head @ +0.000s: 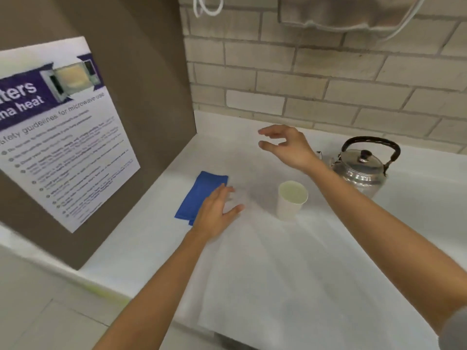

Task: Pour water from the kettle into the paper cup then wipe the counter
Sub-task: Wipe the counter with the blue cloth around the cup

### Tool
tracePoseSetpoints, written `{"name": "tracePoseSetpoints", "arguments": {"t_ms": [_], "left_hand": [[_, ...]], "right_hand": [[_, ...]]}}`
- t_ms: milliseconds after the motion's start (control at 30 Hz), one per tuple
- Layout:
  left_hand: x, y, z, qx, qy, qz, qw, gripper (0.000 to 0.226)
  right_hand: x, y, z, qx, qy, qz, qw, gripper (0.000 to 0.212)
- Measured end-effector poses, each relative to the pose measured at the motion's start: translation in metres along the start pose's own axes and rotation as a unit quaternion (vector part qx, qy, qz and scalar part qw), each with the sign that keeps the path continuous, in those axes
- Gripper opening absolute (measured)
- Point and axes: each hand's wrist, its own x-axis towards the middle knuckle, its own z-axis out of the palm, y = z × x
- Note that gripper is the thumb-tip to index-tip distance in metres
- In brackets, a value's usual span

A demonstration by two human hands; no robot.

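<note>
A white paper cup [290, 203] stands upright on the white counter [316, 261], with pale liquid or a pale inside showing at its mouth. A steel kettle [361, 168] with a black arched handle stands behind it to the right. A folded blue cloth [198, 192] lies flat to the left of the cup. My left hand [217, 210] hovers over the cloth's near right edge, fingers spread, holding nothing. My right hand [285, 145] floats above the counter behind the cup, left of the kettle, fingers curled apart and empty.
A brown side panel [141, 97] with a microwave safety poster [58, 137] walls off the left. A beige brick wall [328, 79] runs behind the counter. A grey cloth and white cords [328, 13] hang at the top. The counter's front edge drops to a pale floor at lower left.
</note>
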Motion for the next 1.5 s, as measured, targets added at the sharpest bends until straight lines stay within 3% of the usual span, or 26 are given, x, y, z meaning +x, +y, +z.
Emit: {"name": "tracePoseSetpoints", "arguments": {"t_ms": [167, 267, 333, 400, 500, 600, 800, 900, 967, 1033, 1133, 1267, 1367, 1500], "left_hand": [[-0.006, -0.039, -0.048, 0.018, 0.088, -0.05, 0.995, 0.046], [-0.001, -0.062, -0.066, 0.045, 0.079, -0.046, 0.995, 0.039], [0.003, -0.073, -0.074, 0.052, 0.052, -0.051, 0.996, 0.04], [0.007, -0.083, -0.078, 0.076, 0.032, -0.027, 0.996, 0.043], [0.011, -0.093, -0.075, 0.099, 0.009, 0.009, 0.995, 0.045], [0.014, -0.097, -0.068, 0.079, 0.017, 0.022, 0.997, 0.038], [0.015, -0.114, -0.06, 0.099, -0.017, 0.013, 0.995, 0.047], [0.016, -0.113, -0.056, 0.14, -0.014, 0.028, 0.99, 0.052], [0.018, -0.114, -0.052, 0.202, -0.029, 0.043, 0.978, 0.055], [0.02, -0.116, -0.05, 0.235, -0.039, 0.042, 0.97, 0.058], [0.021, -0.117, -0.05, 0.243, -0.045, 0.047, 0.968, 0.06], [0.02, -0.115, -0.053, 0.24, -0.056, 0.047, 0.968, 0.07], [0.021, -0.113, -0.053, 0.23, -0.056, 0.039, 0.971, 0.065], [0.022, -0.112, -0.054, 0.232, -0.057, 0.031, 0.971, 0.066]], "right_hand": [[-0.016, -0.02, 0.089, 0.139, -0.065, 0.067, 0.986, 0.039], [-0.028, -0.008, 0.143, 0.172, -0.055, 0.136, 0.974, 0.044], [-0.03, 0.003, 0.176, 0.12, -0.037, 0.161, 0.979, 0.051], [-0.026, 0.01, 0.205, -0.022, -0.03, 0.158, 0.987, 0.055], [-0.017, 0.014, 0.244, -0.198, -0.031, 0.141, 0.97, 0.059], [-0.008, 0.016, 0.27, -0.272, -0.032, 0.154, 0.949, 0.062], [-0.027, 0.042, 0.253, -0.306, -0.008, 0.111, 0.945, 0.057], [-0.023, 0.079, 0.211, -0.339, 0.051, 0.208, 0.916, 0.058], [0.005, 0.093, 0.189, -0.332, 0.054, 0.288, 0.897, 0.059], [0.043, 0.09, 0.187, -0.325, 0.042, 0.309, 0.893, 0.059], [0.066, 0.071, 0.217, -0.329, -0.001, 0.222, 0.918, 0.058], [0.001, 0.053, 0.244, -0.316, -0.003, 0.114, 0.942, 0.056], [-0.017, 0.076, 0.216, -0.331, 0.072, 0.188, 0.922, 0.056], [0.032, 0.1, 0.18, -0.325, 0.089, 0.304, 0.891, 0.057]]}}
